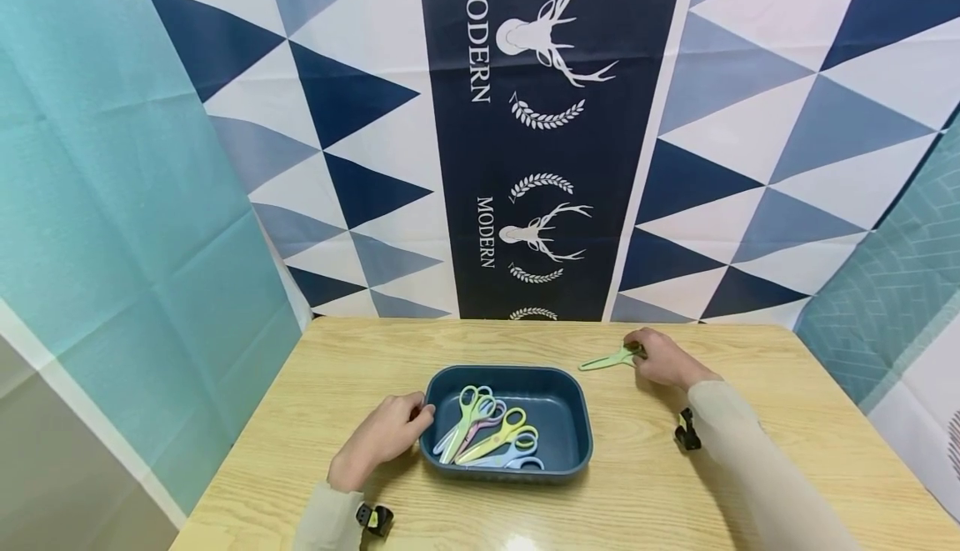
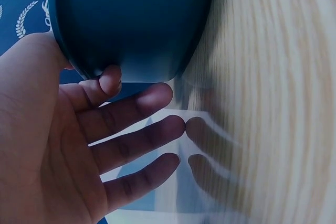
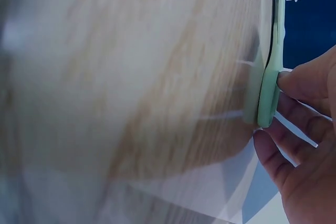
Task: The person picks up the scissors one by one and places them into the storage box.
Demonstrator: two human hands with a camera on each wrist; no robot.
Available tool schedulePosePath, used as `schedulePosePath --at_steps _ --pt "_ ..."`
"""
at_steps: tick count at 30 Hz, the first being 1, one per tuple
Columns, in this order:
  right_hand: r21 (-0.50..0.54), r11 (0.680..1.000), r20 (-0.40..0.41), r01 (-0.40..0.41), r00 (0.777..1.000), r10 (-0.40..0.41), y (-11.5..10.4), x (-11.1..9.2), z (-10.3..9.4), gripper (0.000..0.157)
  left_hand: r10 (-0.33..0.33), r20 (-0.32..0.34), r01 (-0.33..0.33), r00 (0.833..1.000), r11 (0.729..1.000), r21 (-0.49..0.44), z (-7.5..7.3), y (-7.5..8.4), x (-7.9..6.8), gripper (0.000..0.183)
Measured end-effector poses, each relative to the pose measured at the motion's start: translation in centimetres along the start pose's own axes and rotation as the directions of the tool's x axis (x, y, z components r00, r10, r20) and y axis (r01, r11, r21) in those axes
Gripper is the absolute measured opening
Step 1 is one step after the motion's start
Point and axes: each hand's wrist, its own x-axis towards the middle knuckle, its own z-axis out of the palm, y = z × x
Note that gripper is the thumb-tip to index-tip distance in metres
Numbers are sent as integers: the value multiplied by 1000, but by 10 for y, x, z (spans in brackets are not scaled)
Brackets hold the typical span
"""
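Observation:
A dark blue rectangular bin (image 1: 570,380) stands on the table with several pairs of pastel scissors piled inside, green (image 1: 454,444), yellow (image 1: 480,449), blue and pink among them. At its left end my left hand (image 1: 390,430) pinches the rim with thumb and index finger. In the left wrist view the other fingers (image 2: 142,140) spread below the bin's wall. To the bin's right and farther back, my right hand (image 1: 660,357) holds a pair of light green scissors (image 1: 607,361) by the handle end, blades toward the left. The right wrist view shows the thumb against the green handle (image 3: 269,90).
The light wood table (image 1: 360,351) ends at a patterned cloth backdrop (image 1: 528,201) behind. Teal cloth (image 1: 150,242) hangs on the left side. Each wrist carries a small black camera (image 1: 686,430).

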Motion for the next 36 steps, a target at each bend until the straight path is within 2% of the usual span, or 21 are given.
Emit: schedulePosePath --at_steps 11,21,36 --pt "-32 999 -29 20 999 -21 1 -1 3 23 1 2 -1 1000 1000 -5 -1 1 0 32" --pt "27 1000 10 13 1000 -14 0 -1 0 21 5 5 -5 1000 1000 -5 -1 0 0 31" --pt "13 1000 13 17 1000 -17 0 0 2 15 27 -8 -27 1000 1000 1 -1 2 -1 31"
